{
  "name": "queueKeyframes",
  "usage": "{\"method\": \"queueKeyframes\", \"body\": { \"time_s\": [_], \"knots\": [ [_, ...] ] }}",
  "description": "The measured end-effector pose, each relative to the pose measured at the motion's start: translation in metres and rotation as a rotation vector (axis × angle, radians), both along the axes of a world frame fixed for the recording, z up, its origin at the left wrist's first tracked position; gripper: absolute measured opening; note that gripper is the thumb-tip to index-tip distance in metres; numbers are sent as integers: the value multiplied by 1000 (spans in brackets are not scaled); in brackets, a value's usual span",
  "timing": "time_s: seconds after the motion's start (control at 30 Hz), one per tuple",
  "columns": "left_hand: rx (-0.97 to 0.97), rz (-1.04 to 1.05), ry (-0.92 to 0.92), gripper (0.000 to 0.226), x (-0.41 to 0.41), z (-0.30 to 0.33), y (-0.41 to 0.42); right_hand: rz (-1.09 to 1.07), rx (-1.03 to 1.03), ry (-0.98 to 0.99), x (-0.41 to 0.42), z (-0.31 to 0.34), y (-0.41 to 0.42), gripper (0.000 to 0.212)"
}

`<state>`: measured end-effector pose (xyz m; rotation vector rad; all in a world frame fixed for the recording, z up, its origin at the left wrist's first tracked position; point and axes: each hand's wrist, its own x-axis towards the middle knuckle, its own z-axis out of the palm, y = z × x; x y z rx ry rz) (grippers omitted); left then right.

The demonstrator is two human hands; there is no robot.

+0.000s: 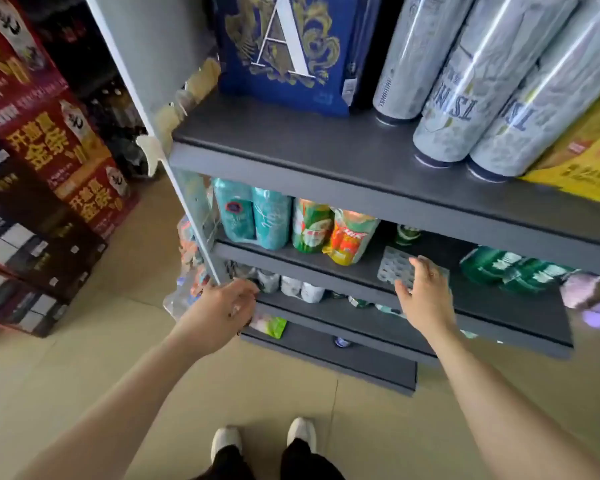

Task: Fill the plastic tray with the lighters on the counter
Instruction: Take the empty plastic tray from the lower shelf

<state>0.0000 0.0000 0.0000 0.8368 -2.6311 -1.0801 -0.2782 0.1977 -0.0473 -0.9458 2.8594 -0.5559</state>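
A dark grey shelving unit [326, 157] stands on a pale tiled floor [84, 341]. Its top shelf holds a blue box [284, 53] at the left end and wrapped can packs [482, 98] toward the right. The shelf below carries teal packs [253, 216], green and orange packs [329, 233], and a clear plastic tray [395, 266] near its front edge.

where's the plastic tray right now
In the head view the plastic tray lies on the second shelf, right of centre, under the right hand, between the orange-green packs and green cans.
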Motion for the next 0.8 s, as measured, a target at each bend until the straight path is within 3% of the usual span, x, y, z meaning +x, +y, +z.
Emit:
{"method": "queueKeyframes", "body": {
  "time_s": [0.2, 0.37, 0.57, 0.7, 0.8],
  "knots": [
    [-69, 49, -26, 20, -27, -8, 15, 113, 295, -92, -35, -19, 6, 81],
    [-66, 78, -11, 18, -32, -11, 25, 244, 255, 63, -28, -21, 13, 75],
    [-12, 154, -89, 20, -15, -20, 33, 472, 489, 300, -8, -24, 20, 79],
    [15, 224, -117, 19, 5, -31, 38, 500, 345, 393, 6, -21, 10, 65],
    [56, 262, -153, 16, 20, -40, 40, 678, 133, 413, 33, -18, -2, 49]
  ]
}}
